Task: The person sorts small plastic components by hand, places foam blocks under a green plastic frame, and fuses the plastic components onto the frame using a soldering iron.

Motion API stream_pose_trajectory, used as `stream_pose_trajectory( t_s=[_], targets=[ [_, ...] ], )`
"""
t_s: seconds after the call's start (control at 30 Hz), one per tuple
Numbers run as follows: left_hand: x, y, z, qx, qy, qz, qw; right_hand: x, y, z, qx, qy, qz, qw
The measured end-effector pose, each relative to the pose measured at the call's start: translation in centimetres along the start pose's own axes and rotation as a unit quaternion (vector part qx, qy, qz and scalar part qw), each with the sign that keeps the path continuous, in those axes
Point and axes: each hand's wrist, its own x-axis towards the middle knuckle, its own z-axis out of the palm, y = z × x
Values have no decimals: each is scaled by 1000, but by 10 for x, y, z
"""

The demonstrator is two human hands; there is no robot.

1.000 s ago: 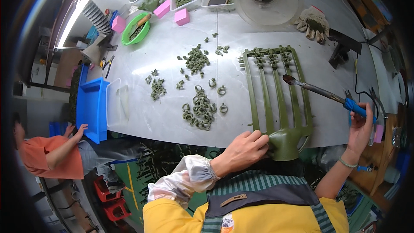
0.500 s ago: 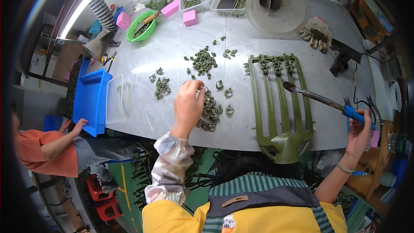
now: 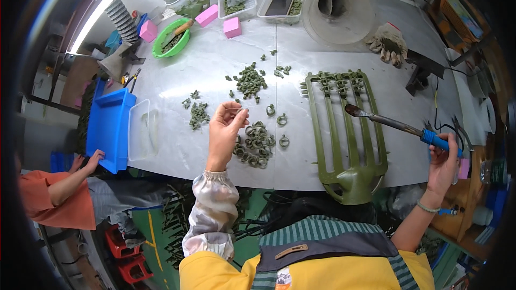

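My left hand [image 3: 226, 134] hovers beside a pile of small green rings [image 3: 259, 142], its thumb and fingers pinched together. Whatever lies between those fingertips, if anything, is too small to make out. At the right, my right hand [image 3: 444, 164] grips a soldering iron [image 3: 399, 123] by its blue handle. The iron's broad, dark tip hangs over a large olive-green slatted plastic frame [image 3: 355, 180]. Small green knobby parts [image 3: 336, 83] line the frame's far end. Three loose rings [image 3: 282, 120] stand between the pile and the frame. Beyond my left hand lies a heap of small green pieces [image 3: 250, 81].
Another cluster of green pieces [image 3: 199, 115] lies left, near a clear tray [image 3: 141, 129] and a blue bin [image 3: 110, 129], which another person's hand [image 3: 97, 158] touches. A green bowl [image 3: 171, 45], pink blocks [image 3: 232, 27], a plastic funnel [image 3: 336, 11] and gloves [image 3: 388, 43] sit farther back.
My left hand has drawn slightly back and left from the ring pile and turned, showing its pinched fingertips and more of the rings. My right hand keeps its hold on the soldering iron.
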Motion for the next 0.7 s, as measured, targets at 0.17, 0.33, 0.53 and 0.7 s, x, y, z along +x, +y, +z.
stream_pose_trajectory(
  t_s=[0.17, 0.33, 0.53, 0.7],
  targets=[
    [-19, 8, 4, -85, -54, -74, 992, -3, 1, 5, 3, 10, 13, 1000],
    [-26, 38, 26, -47, -76, -14, 996, -7, -2, 7, -4, 15, 6, 1000],
    [-31, 58, 49, 63, -103, 130, 984, -12, -1, 9, -1, -4, 9, 1000],
    [-32, 72, 72, 58, -145, 115, 981, -12, 0, 3, 3, -19, 12, 1000]
  ],
)
